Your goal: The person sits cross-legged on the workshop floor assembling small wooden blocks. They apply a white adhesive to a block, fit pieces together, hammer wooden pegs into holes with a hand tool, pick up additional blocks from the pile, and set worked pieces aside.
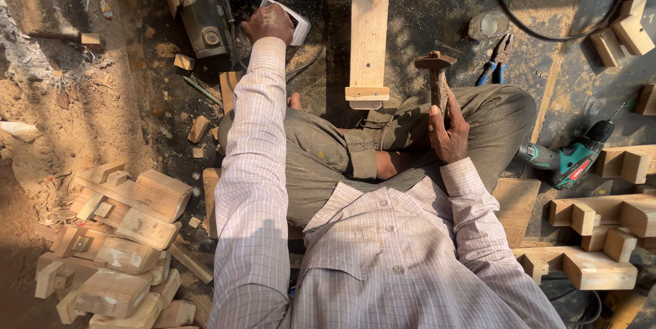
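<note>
Head view: right hand (447, 134) clenched around hammer (437, 79), handle upright, long axis pointing away, head crosswise at far end. Left hand (268, 23) stretched forward, fingers curled on white box (295, 20) beside plank (369, 32).

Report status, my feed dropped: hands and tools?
Left hand on white box. Right hand gripping hammer. Plank ahead, nothing blocking it.

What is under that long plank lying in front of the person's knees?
The plank lies on the dusty, sawdust-strewn ground, with a short cross block at its near end. Whatever sits directly beneath it is covered. The right hand holds a hammer beside it.
</note>
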A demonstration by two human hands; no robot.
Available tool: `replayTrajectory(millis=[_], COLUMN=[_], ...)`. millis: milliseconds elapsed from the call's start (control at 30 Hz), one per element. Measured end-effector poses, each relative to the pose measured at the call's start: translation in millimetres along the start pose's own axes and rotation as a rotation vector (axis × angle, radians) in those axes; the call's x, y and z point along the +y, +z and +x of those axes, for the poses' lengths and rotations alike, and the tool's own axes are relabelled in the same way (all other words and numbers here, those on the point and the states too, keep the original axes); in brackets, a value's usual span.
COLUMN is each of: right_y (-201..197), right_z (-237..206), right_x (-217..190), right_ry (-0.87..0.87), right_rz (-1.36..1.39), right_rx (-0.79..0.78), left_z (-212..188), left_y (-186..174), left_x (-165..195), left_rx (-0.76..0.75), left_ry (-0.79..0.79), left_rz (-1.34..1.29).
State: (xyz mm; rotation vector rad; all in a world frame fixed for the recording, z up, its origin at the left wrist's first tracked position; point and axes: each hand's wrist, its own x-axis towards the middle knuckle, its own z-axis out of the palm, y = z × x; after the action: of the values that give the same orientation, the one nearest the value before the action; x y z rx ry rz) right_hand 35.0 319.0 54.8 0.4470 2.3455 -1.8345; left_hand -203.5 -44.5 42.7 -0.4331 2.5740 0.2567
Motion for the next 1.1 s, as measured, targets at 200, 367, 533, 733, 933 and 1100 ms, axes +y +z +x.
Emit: replayTrajectory(millis=[200, 367, 533, 733, 933, 1100], right_y=[-0.6, -0.4, 0.5, 0.6, -0.9, -0.7], right_z=[0.4, 1.3, 1.1, 0.2, -0.9, 0.3], right_x=[2.9, 0.5, -2.0, -1.5, 0.4, 3.3], right_ry=[-0.046, -0.036, -0.022, -0.081, -0.089, -0.112], right_rz=[0.056, 0.039, 0.081, 0.008, 0.018, 0.0], right_rx=[-0.01, -0.007, -0.015, -0.005, 0.0, -0.02], left_z=[0.2, -6.6, -5.9, -5.6, -9.4, -10.3], left_y=[2.2, 5.5, 2.2, -10.0, -1.7, 6.5], left_x=[0.4, -18.7, -19.2, 2.2, 8.0, 3.8], left_rx=[0.04, 0.079, 0.053, -0.064, 0.1, 0.191], left_ry=[0.063, 0.203, 0.17, -0.097, -0.133, -0.137], left_rz=[0.014, -0.032, -0.071, -0.04, -0.046, -0.149])
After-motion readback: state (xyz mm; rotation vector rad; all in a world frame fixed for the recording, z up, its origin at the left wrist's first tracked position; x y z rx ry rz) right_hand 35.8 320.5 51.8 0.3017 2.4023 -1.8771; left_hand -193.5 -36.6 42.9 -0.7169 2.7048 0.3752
